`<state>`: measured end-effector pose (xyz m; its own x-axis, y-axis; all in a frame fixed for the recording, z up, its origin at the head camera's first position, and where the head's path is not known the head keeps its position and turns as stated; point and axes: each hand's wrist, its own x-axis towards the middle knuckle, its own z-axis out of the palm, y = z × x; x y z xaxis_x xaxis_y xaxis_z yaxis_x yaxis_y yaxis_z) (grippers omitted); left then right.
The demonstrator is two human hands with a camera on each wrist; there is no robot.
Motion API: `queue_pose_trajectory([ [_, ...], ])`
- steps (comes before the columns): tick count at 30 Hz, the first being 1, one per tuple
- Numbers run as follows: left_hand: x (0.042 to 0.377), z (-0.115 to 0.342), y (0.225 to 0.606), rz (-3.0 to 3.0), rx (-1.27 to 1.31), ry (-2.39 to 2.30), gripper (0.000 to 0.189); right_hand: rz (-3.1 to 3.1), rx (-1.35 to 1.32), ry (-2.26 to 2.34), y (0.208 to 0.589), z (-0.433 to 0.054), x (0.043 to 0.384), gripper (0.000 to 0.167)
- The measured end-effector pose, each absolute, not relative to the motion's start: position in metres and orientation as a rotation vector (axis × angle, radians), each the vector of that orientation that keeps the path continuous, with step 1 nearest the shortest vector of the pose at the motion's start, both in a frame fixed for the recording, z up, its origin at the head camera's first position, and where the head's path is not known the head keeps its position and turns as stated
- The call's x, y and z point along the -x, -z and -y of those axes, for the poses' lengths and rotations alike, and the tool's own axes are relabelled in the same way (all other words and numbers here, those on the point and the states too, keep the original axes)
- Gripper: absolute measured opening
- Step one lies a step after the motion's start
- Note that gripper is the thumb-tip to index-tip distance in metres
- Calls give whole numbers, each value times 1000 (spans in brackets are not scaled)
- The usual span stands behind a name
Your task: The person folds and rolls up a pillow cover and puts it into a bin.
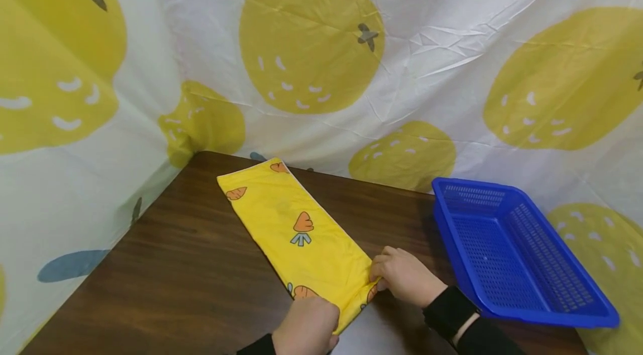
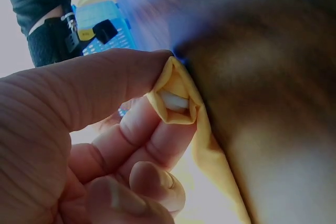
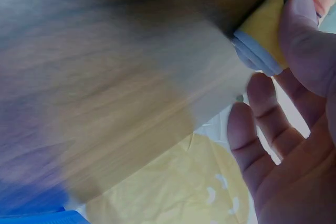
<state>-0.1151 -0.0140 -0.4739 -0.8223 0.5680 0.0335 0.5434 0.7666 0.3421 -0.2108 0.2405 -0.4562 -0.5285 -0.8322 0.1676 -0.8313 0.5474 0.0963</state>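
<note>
A yellow cloth (image 1: 281, 204) printed with carrots lies as a long folded strip, slanting from the back left toward me. At its near end my left hand (image 1: 308, 324) pinches one corner. In the left wrist view the thumb and fingers of that hand hold a folded yellow edge (image 2: 198, 114), with white showing inside the fold. My right hand (image 1: 404, 277) pinches the other near corner, where the fabric bunches up. Stacked pale-edged layers (image 3: 257, 53) stick out beside the right thumb in the right wrist view, and two fingers there are spread away from the cloth.
To the right stands a blue plastic basket (image 1: 454, 232) with perforated sides, close to my right wrist. A dark wood-grain table (image 1: 191, 265) lies under everything. White sheeting (image 1: 201, 25) with yellow fruit print hangs along the back and left edges.
</note>
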Motion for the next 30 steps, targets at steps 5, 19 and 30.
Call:
queue_pose_trajectory([
  [5,113,13,468,-2921,-886,-518,37,2762,-1383,-80,449,-232,221,10],
  [19,110,9,466,-2920,-757,-534,21,2902,-1217,-181,451,-219,228,26],
  [30,121,21,469,-2769,-709,-759,11,2825,-1377,-239,451,-227,215,17],
])
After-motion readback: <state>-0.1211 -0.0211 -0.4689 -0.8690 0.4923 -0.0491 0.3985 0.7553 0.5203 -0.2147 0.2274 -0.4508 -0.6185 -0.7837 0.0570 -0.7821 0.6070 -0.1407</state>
